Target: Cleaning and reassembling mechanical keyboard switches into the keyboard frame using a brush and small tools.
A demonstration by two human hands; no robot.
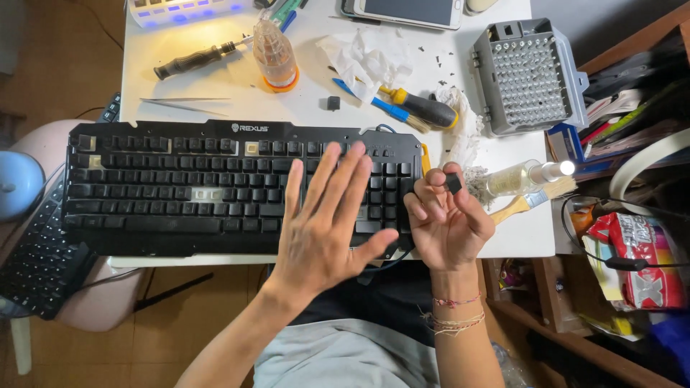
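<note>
Left hand [320,230] flat, fingers spread — right hand [449,223] pinching, palm up.

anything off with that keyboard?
Yes. The black keyboard has several keycaps missing, with pale gaps in the top rows and one mid-board. The right hand pinches a loose keycap; another keycap lies on the table.

Two keyboards [215,187], two screwdrivers [194,59], two bottles [274,52], one paintbrush [532,201], one bit case [528,75], one loose keycap [453,184], one phone [410,11].
</note>
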